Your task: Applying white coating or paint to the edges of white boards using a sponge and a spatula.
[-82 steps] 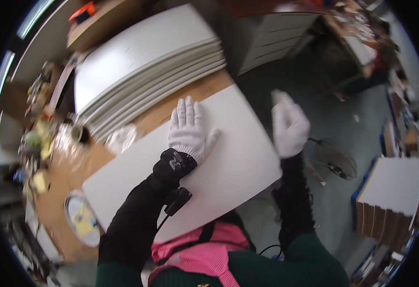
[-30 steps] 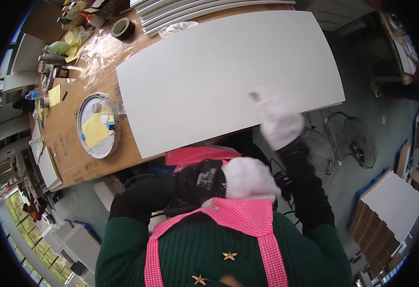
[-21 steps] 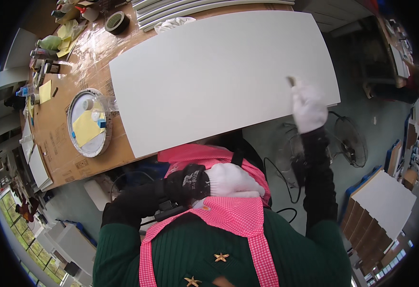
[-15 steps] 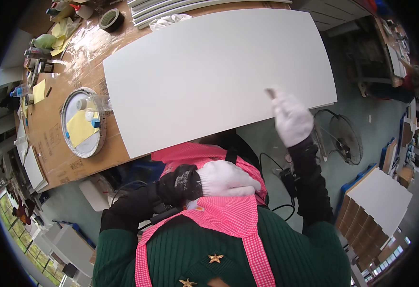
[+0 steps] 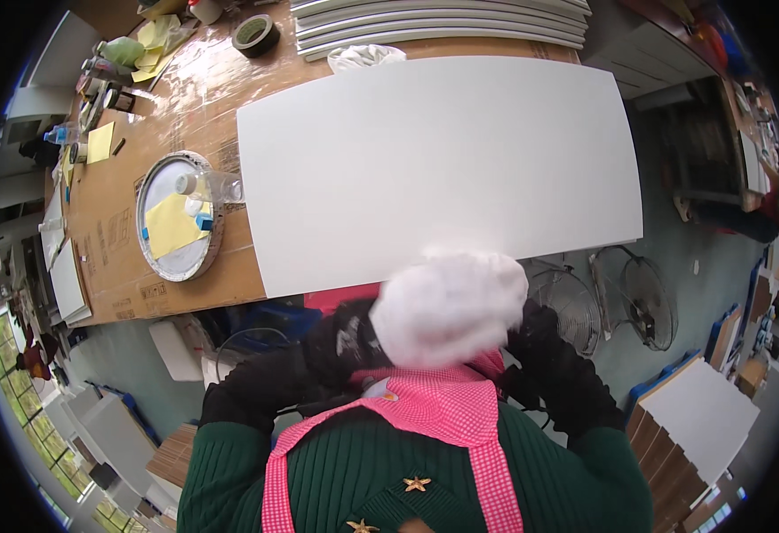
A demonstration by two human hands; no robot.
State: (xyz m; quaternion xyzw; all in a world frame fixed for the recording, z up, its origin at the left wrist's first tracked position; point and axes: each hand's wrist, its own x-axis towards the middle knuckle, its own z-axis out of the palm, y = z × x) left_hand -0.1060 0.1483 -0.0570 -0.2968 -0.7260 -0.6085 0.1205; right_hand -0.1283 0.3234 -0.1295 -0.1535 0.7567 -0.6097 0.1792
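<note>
My two white-gloved hands meet in front of my chest, near the close edge of a large white board. Motion smears both, so their fingers do not show clearly. My left hand comes from the left dark sleeve, and my right hand overlaps it from the right. Whatever they may hold between them cannot be made out. The board lies flat on the brown-covered table, its near right edge sticking out past it.
Left of the board is a round white lid with a yellow sheet, blue bits and a clear plastic bottle. Behind lie a tape roll, a white cloth and stacked white panels. Fans stand on the floor at right.
My right hand has come left from over the board's near right edge to my left hand. The small brownish thing at its fingertips no longer shows. My left hand has risen from the apron.
</note>
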